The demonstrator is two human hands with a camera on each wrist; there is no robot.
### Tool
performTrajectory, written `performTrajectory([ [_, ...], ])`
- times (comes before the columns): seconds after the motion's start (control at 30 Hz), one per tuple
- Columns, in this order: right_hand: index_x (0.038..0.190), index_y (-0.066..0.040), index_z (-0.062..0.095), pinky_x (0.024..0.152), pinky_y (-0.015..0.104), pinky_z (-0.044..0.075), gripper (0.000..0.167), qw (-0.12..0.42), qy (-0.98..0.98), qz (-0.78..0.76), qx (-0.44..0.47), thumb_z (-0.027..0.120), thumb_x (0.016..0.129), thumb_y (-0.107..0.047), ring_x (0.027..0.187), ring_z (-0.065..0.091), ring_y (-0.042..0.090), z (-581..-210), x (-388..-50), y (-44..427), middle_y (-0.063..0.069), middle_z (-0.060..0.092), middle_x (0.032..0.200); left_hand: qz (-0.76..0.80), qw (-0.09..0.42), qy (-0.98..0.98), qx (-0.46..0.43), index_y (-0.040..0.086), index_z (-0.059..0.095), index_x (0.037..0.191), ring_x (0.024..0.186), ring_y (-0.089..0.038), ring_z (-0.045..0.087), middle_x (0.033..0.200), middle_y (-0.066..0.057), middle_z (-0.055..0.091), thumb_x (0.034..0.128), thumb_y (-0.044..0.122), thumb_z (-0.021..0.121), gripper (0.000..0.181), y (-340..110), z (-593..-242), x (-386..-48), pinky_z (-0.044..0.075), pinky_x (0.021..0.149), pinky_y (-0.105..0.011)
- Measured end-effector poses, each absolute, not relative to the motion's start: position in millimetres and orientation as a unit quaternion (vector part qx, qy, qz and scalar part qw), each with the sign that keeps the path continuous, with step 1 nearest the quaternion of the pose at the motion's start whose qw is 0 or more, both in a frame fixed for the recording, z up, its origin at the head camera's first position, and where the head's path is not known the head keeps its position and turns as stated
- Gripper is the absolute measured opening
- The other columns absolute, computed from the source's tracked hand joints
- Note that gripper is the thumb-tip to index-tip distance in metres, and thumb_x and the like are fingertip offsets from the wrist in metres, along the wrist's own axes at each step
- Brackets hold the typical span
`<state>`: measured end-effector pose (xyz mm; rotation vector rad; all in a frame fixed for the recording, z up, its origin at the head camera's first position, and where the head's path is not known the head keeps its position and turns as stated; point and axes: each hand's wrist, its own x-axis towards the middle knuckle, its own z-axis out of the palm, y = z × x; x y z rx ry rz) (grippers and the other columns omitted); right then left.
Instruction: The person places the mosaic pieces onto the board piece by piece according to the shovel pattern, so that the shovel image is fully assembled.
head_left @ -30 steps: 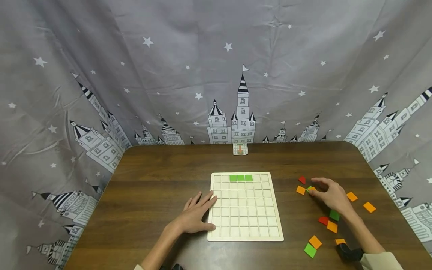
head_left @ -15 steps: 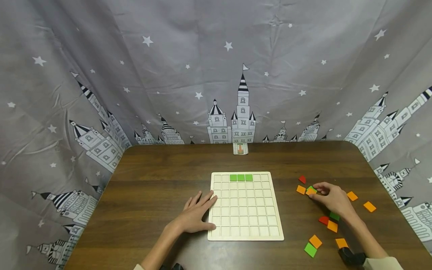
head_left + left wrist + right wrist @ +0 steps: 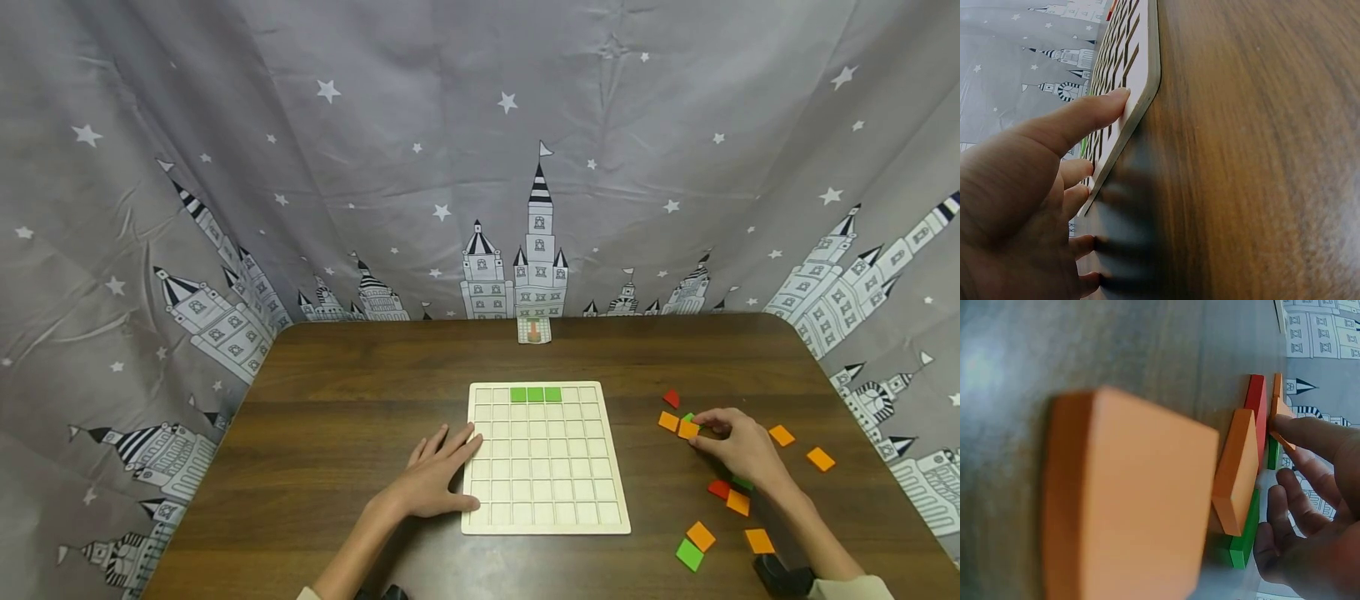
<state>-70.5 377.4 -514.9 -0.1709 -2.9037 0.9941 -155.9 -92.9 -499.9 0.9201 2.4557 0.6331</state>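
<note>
A pale wooden grid board (image 3: 548,467) lies on the table, with three green square tiles (image 3: 536,395) in its top row. My left hand (image 3: 431,479) rests on the board's left edge, fingers spread, thumb on the rim (image 3: 1132,112). To the right of the board, my right hand (image 3: 738,446) pinches an orange square tile (image 3: 687,430) between thumb and fingers. In the right wrist view that orange tile (image 3: 1285,412) looks tilted above a green tile (image 3: 1273,453). Another orange tile (image 3: 668,421) lies just left of the pinched one.
Several loose tiles lie around my right arm: a red piece (image 3: 671,399) behind, orange tiles (image 3: 821,459) to the right, and a red piece (image 3: 719,489) and a light green tile (image 3: 690,555) nearer. A small printed card (image 3: 534,331) stands at the table's back edge, before a curtain.
My right hand has closed its thumb and fingers on the orange tile and shifted it slightly left and nearer, off the green tile beneath. The left hand stays still.
</note>
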Motion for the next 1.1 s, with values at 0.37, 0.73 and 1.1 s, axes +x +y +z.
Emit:
performTrajectory([
  [0.37,0.099,-0.006,0.075,0.064,0.032,0.047,0.012,0.042,-0.936,0.343,-0.06,0.074,0.092,-0.015,0.074,0.058,0.018,-505.0,-76.3,372.5,0.003,0.07,0.087,0.231,0.223,0.887,0.332,0.011,0.032,0.157,0.149,-0.045,0.005,0.165,-0.01,0.018,0.0863,0.036,0.078,0.088,-92.4,-496.9,-155.1,0.003,0.111,-0.068],
  [0.73,0.1,-0.007,0.077,0.058,0.029,0.044,0.012,0.048,-0.924,0.38,-0.018,0.073,0.092,-0.016,0.072,0.055,0.018,-485.4,-108.3,329.5,0.001,0.07,0.086,0.229,0.222,0.888,0.33,0.011,0.032,0.158,0.149,-0.045,0.005,0.165,-0.009,0.019,0.0862,0.036,0.078,0.088,-92.6,-496.2,-155.1,0.003,0.111,-0.068],
  [1.1,0.103,-0.006,0.079,0.077,0.039,0.051,0.014,0.034,-0.889,0.457,-0.003,0.073,0.092,-0.013,0.091,0.067,0.024,-482.9,-150.2,274.8,0.005,0.075,0.097,0.231,0.224,0.887,0.33,0.011,0.032,0.158,0.148,-0.045,0.005,0.165,-0.01,0.019,0.0865,0.036,0.078,0.088,-92.6,-495.3,-154.7,0.003,0.111,-0.068],
])
